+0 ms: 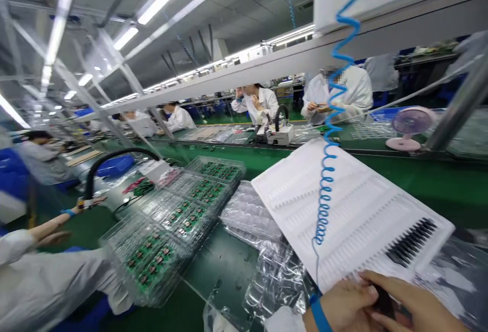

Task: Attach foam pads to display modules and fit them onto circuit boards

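Note:
My left hand (345, 304), with a blue wrist strap (319, 314), is at the lower right with its fingers closed. Beside it my right hand (423, 299) curls in from the right edge. Between them both hands grip a small dark piece (383, 304), mostly covered by the fingers, so its exact kind is hidden. Just beyond the hands lies a white slotted tray (305, 189). A row of black narrow parts (412, 240) fills slots at its right end. The strap's blue coiled cord (324, 189) hangs from above across the tray.
Clear plastic trays with green circuit boards (152, 261) line the bench to the left. Plastic-wrapped packs (251, 212) and crumpled clear bags (276, 281) lie between. A co-worker's arm (53, 225) reaches in at left. A pink fan (409, 126) stands across the green belt (263, 156).

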Available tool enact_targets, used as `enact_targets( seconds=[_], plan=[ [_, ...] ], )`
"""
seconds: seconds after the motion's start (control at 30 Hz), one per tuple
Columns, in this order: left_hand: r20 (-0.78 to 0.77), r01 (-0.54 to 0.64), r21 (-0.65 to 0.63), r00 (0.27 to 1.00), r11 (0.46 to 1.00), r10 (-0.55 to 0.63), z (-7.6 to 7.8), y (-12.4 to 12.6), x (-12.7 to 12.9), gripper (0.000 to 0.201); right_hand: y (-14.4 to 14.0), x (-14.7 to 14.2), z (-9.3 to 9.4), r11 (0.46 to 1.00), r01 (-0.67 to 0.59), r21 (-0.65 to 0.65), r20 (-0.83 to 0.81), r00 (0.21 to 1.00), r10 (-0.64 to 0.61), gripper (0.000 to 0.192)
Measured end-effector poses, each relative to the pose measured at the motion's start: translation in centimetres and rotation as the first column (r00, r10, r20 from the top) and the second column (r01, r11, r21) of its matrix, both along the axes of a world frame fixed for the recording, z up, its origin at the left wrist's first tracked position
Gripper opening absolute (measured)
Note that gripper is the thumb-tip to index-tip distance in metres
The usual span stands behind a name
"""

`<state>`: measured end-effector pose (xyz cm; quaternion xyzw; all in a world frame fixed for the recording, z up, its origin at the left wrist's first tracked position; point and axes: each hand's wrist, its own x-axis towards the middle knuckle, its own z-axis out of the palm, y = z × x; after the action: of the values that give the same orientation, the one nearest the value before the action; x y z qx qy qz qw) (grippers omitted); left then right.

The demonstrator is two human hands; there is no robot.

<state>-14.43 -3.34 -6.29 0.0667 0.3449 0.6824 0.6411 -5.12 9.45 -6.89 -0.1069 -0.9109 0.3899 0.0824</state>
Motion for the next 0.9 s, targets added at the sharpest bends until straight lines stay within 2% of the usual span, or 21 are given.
enact_targets(
  seconds=[0.07,0.17,0.23,0.27,0.33,0.43,0.5,0.7,0.8,0.9],
  plan=[
    [0.013,-0.010,-0.001,1.000,1.000,0.010,0.3,0.0,0.2,0.052,-1.0,0.2,1.7,0.997,0.075,-0.032,-0.006,0.997,-0.075,0.041],
    [0.036,-0.019,0.003,0.999,1.000,0.019,0.6,0.0,-0.1,0.037,-1.9,0.1,4.3,0.994,0.068,-0.087,0.013,0.998,-0.067,0.042],
    [0.050,-0.016,-0.007,0.999,1.000,0.016,0.8,0.3,-0.5,0.029,-1.6,-0.1,5.2,0.991,0.048,-0.123,-0.005,0.999,-0.049,0.051],
    [0.056,-0.017,-0.016,0.998,1.000,0.017,0.8,0.4,-0.7,0.026,-1.2,-0.1,5.4,0.990,0.075,-0.117,-0.036,0.996,-0.080,0.052],
    [0.060,-0.016,-0.044,0.998,0.999,0.018,1.0,0.6,-1.0,0.023,0.0,0.0,5.1,0.975,0.213,-0.065,-0.094,0.971,-0.218,0.041],
    [0.049,-0.015,-0.094,0.999,0.995,0.020,1.4,0.7,-1.1,0.022,2.3,0.0,3.7,0.882,0.469,0.047,-0.131,0.878,-0.460,0.015],
    [0.038,-0.020,-0.120,0.999,0.993,0.025,1.7,0.7,-1.0,0.025,3.5,-0.2,2.6,0.833,0.542,0.112,-0.117,0.840,-0.530,0.011],
    [0.017,-0.047,-0.152,0.999,0.987,0.051,1.8,0.8,-0.8,0.029,4.0,-1.5,1.5,0.775,0.586,0.237,-0.084,0.807,-0.584,0.005],
    [0.011,-0.055,-0.157,0.998,0.986,0.057,1.6,0.8,-0.7,0.030,3.7,-1.9,2.0,0.784,0.577,0.228,-0.081,0.814,-0.576,0.011],
    [0.012,-0.057,-0.161,0.998,0.985,0.060,1.4,0.8,-0.7,0.030,3.5,-1.8,3.8,0.830,0.537,0.150,-0.070,0.843,-0.533,0.014]
  ],
)
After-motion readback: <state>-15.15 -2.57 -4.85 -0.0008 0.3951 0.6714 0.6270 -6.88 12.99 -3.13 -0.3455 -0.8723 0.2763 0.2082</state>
